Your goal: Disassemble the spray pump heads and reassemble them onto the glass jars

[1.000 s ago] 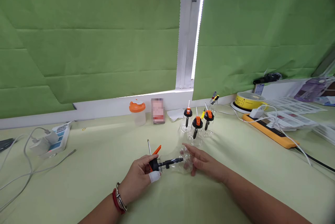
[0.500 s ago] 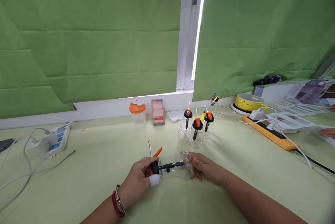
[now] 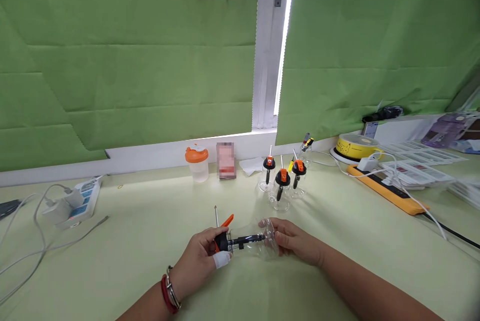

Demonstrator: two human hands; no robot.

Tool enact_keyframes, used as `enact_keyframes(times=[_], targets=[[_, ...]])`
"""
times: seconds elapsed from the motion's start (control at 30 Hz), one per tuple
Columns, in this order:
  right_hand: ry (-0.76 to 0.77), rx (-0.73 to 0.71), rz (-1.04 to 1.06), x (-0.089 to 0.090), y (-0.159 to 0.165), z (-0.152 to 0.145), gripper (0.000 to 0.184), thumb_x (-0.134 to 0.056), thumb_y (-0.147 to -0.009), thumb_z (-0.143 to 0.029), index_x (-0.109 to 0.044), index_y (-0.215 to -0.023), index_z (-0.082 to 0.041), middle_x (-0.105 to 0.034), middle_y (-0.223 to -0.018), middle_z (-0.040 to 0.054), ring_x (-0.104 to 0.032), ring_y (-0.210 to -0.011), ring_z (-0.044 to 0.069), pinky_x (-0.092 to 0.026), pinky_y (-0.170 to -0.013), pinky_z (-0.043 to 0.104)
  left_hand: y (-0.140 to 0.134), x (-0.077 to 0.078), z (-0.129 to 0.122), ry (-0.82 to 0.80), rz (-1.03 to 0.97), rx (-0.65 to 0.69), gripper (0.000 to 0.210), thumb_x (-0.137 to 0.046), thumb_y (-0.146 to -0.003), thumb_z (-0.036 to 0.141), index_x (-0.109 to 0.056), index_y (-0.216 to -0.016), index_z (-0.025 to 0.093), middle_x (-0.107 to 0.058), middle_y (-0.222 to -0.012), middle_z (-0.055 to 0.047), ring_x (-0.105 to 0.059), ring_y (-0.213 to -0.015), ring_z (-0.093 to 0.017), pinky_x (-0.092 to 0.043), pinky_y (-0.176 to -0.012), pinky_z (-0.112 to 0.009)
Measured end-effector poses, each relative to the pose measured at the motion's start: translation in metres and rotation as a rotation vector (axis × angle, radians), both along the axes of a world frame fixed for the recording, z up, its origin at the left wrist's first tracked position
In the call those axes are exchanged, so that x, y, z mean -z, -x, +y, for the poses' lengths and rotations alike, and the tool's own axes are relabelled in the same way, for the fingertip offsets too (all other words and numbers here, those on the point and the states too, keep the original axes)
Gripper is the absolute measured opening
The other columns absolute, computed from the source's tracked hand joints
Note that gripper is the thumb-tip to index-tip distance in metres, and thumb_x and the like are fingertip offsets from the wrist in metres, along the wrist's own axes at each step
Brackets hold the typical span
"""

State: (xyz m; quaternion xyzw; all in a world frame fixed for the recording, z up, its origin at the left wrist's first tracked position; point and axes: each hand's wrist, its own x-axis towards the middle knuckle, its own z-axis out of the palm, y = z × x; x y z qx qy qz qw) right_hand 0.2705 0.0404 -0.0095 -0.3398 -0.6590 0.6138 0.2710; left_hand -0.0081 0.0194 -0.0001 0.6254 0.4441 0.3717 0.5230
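Observation:
A clear bottle [image 3: 249,231] lies on its side between my hands, low over the table or resting on it; I cannot tell which. Its black top has an orange lever [image 3: 227,220] and a thin metal spout, and a black tube runs inside. My left hand [image 3: 200,256], with white tape on the thumb, is closed around the top. At the wide base, my right hand [image 3: 294,241] grips the clear rim with bent fingers, some hidden behind it. Beyond them stand three similar bottles [image 3: 280,206] with black-and-orange tops.
An orange-lidded cup [image 3: 197,163] and a small pink box [image 3: 226,161] stand near the wall. To the left is a white power strip [image 3: 84,203] with cables. On the right are an orange power strip [image 3: 390,191], a yellow round container [image 3: 356,147] and plastic trays [image 3: 427,173].
The bottle has turned slightly and its top sits a little lower. My right fingers have shifted around the base. Another person's hands at the right edge have gone out of view.

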Motion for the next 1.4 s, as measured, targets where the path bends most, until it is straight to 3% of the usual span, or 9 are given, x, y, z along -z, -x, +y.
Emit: enact_keyframes(times=[0.13, 0.2, 0.63, 0.73, 0.87, 1.03, 1.23, 1.3, 1.4], targets=[[-0.077, 0.032, 0.046, 0.0, 0.0, -0.002, 0.082, -0.058, -0.076, -0.061, -0.022, -0.144, -0.03, -0.046, -0.121, 0.0095, -0.051, -0.081, 0.014, -0.044, -0.064, 0.026, -0.001, -0.006, 0.002, 0.021, 0.012, -0.031, 0.049, -0.076, -0.062, 0.029, -0.066, -0.108, 0.017, -0.056, -0.084, -0.003, -0.049, -0.071, -0.013, -0.044, -0.066, -0.026], [-0.112, 0.051, 0.082, 0.002, 0.001, -0.003, 0.086, -0.063, -0.075, -0.056, -0.02, -0.144, -0.031, -0.041, -0.127, 0.0097, -0.051, -0.09, 0.015, -0.045, -0.074, 0.03, -0.001, -0.008, 0.002, 0.012, 0.019, -0.031, 0.049, -0.076, -0.063, 0.03, -0.066, -0.109, 0.017, -0.055, -0.082, -0.002, -0.048, -0.07, -0.013, -0.044, -0.067, -0.026], [-0.037, 0.084, -0.045, -0.001, 0.004, -0.003, 0.058, -0.045, -0.085, -0.059, -0.043, -0.128, -0.02, -0.053, -0.084, 0.0023, -0.045, -0.055, 0.009, -0.039, -0.054, 0.025, -0.001, -0.001, -0.003, -0.089, 0.085, 0.022, 0.044, -0.072, -0.068, 0.027, -0.066, -0.11, 0.018, -0.058, -0.089, -0.006, -0.051, -0.076, -0.016, -0.045, -0.073, -0.029], [-0.056, 0.064, -0.026, 0.001, 0.005, -0.003, 0.062, -0.043, -0.087, -0.058, -0.034, -0.137, -0.022, -0.053, -0.096, 0.0063, -0.048, -0.063, 0.011, -0.04, -0.055, 0.025, -0.001, -0.003, -0.001, -0.073, 0.058, -0.008, 0.045, -0.073, -0.066, 0.027, -0.066, -0.109, 0.017, -0.057, -0.088, -0.005, -0.05, -0.075, -0.015, -0.045, -0.071, -0.027], [-0.09, 0.042, 0.123, 0.004, 0.007, -0.004, 0.078, -0.059, -0.081, -0.052, -0.016, -0.144, -0.035, -0.035, -0.129, 0.0093, -0.049, -0.087, 0.015, -0.045, -0.067, 0.028, 0.001, -0.003, 0.002, -0.034, 0.032, -0.019, 0.046, -0.073, -0.067, 0.029, -0.065, -0.111, 0.017, -0.054, -0.079, -0.001, -0.047, -0.069, -0.012, -0.044, -0.066, -0.025], [-0.059, 0.033, 0.123, 0.008, 0.007, -0.005, 0.07, -0.061, -0.082, -0.047, -0.026, -0.141, -0.036, -0.043, -0.121, 0.0061, -0.049, -0.075, 0.01, -0.045, -0.067, 0.026, 0.001, -0.001, 0.0, -0.05, 0.021, 0.001, 0.045, -0.072, -0.068, 0.028, -0.065, -0.111, 0.017, -0.056, -0.086, -0.004, -0.049, -0.075, -0.014, -0.045, -0.071, -0.027], [-0.002, 0.107, 0.017, 0.012, 0.01, -0.002, 0.064, -0.036, -0.088, -0.061, -0.032, -0.139, -0.023, -0.057, -0.084, 0.0044, -0.051, -0.053, 0.01, -0.037, -0.047, 0.023, 0.001, 0.004, -0.001, -0.156, 0.07, 0.012, 0.044, -0.071, -0.068, 0.026, -0.066, -0.111, 0.02, -0.054, -0.086, -0.004, -0.05, -0.076, -0.015, -0.045, -0.07, -0.029], [-0.003, 0.089, 0.021, 0.01, 0.01, -0.002, 0.071, -0.034, -0.086, -0.065, -0.03, -0.141, -0.021, -0.059, -0.088, 0.0074, -0.052, -0.055, 0.011, -0.038, -0.047, 0.023, 0.002, 0.004, 0.0, -0.137, 0.057, 0.001, 0.044, -0.071, -0.067, 0.025, -0.066, -0.111, 0.021, -0.053, -0.084, -0.003, -0.049, -0.074, -0.014, -0.045, -0.068, -0.028], [-0.05, 0.031, 0.059, 0.004, 0.006, -0.004, 0.081, -0.048, -0.08, -0.064, -0.018, -0.146, -0.027, -0.053, -0.116, 0.0134, -0.052, -0.067, 0.012, -0.044, -0.056, 0.026, 0.003, 0.001, 0.003, -0.082, 0.038, -0.033, 0.045, -0.072, -0.066, 0.026, -0.066, -0.111, 0.02, -0.052, -0.083, -0.001, -0.048, -0.07, -0.012, -0.045, -0.066, -0.026]])
